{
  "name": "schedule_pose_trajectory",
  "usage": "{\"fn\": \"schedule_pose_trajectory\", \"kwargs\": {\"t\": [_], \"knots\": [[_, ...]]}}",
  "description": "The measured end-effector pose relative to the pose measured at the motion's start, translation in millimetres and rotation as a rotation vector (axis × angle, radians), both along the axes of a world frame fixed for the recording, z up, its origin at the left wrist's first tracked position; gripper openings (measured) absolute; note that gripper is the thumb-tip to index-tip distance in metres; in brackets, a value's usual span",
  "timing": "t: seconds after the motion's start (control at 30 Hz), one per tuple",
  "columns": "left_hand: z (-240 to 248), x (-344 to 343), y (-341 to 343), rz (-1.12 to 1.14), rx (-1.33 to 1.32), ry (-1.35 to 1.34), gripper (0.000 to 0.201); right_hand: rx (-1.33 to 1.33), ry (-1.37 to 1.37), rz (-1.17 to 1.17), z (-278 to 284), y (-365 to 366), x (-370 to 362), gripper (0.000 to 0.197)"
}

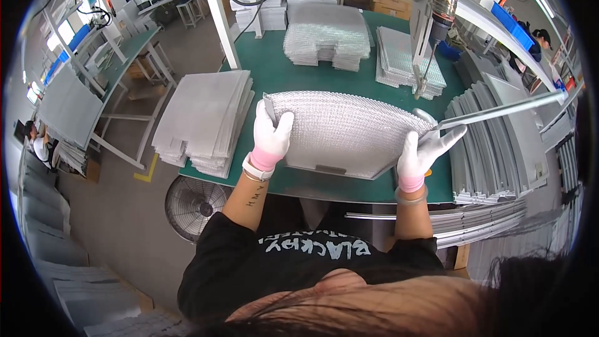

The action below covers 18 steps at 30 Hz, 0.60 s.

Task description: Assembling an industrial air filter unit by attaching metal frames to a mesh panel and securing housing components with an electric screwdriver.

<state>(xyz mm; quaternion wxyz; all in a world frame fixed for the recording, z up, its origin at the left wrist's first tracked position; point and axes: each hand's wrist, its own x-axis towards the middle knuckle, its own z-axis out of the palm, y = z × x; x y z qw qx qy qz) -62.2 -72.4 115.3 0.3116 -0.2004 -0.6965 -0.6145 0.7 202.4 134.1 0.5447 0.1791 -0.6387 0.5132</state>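
From the head view, the gloved left hand [271, 134] is clamped on the left edge of a silvery rectangular mesh panel [343, 134] lying on the green desk [274, 75]. The gloved right hand [424, 150] grips the panel's right edge and pinches a long thin grey metal strip [505, 109] reaching rightward over stacked grey strips [493, 150].

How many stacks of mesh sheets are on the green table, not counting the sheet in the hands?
3: one stack of mesh sheets at the table's left edge, one at the far middle, one at the far right beside the hanging tool. Others may be hidden.
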Motion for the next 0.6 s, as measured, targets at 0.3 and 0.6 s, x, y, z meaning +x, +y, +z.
{"fn": "schedule_pose_trajectory", "kwargs": {"t": [0.3, 0.6], "knots": [[2.9, 1.6, -3.6, -0.060, 0.013, 0.027, 0.036, 0.018, -0.230, 0.282, 8.9, 40.2, 19.6, 0.079], [-3.8, 7.3, -8.1, -0.190, 0.070, -0.018, 0.033, 0.599, -0.337, 0.304, 91.0, 44.7, 37.9, 0.023]]}}
